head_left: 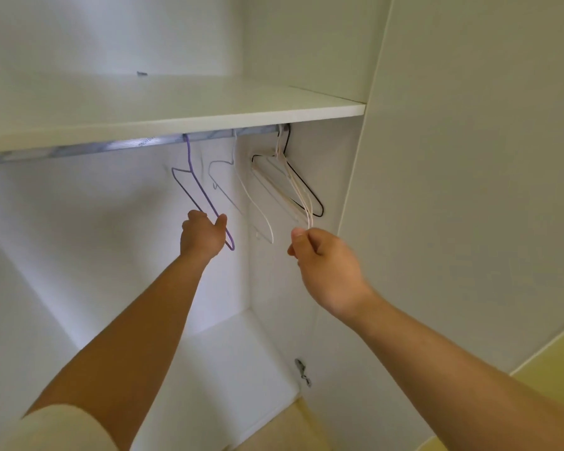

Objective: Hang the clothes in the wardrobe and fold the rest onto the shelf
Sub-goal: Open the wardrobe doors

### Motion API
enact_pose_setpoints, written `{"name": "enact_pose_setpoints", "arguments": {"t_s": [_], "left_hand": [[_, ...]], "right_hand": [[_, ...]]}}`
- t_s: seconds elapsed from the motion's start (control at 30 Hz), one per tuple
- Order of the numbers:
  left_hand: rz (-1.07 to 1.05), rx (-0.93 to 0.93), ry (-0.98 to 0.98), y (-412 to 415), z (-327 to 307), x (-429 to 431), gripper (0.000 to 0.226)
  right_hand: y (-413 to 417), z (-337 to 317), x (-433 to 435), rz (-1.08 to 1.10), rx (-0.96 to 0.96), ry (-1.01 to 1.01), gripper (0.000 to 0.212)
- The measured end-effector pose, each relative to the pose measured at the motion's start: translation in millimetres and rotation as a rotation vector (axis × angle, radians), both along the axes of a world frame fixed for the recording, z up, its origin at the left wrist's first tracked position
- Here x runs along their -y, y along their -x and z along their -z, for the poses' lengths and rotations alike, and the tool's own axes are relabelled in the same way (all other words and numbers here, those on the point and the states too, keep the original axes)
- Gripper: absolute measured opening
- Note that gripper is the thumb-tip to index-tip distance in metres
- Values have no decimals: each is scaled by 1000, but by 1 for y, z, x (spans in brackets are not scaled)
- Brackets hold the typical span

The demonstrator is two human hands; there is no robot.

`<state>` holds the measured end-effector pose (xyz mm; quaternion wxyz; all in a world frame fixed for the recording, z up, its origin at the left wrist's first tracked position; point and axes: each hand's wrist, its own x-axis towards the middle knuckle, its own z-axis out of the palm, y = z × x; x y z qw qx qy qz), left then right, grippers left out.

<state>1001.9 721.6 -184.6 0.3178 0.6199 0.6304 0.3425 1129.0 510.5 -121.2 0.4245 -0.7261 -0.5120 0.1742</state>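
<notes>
The left hand point(202, 234) grips the purple hanger point(202, 194) and the right hand point(323, 258) pinches the cream hangers point(298, 193), all hooked on the rail point(111, 146) under the shelf point(209, 117), no clothes in sight, so a sideways pull may tangle the bunch with the black hanger point(303, 183) and drop some.

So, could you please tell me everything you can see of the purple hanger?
The purple hanger is a thin wire frame, apparently coated, with no clothes on it. Its hook sits over the metal rail under the shelf, and the frame hangs crosswise to it, near end toward the camera. The left hand grips its lower part, fingers and thumb curled round the wire. The white hanger to its right does not touch it. The right hand pinches the cream hangers instead.
</notes>
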Motion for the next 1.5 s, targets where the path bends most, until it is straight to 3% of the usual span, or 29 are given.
{"name": "enact_pose_setpoints", "arguments": {"t_s": [0.17,0.27,0.47,0.73,1.2,1.5], "left_hand": [[-57,239,175,-4,10,-30,55],[-56,299,148,-7,16,-44,55],[-8,444,104,-12,24,-60,25],[-1,636,10,-15,5,-68,22],[54,484,-49,-20,7,-2,22],[168,502,138,-26,-9,88,16]], "right_hand": [[-1,2,-19,-22,-9,21,43],[-3,8,-27,-16,-35,30,44],[-10,16,-48,7,-54,47,45],[-15,27,-70,4,-77,75,45],[-18,43,-74,56,-80,106,46],[3,42,-22,78,-11,124,26]]}}
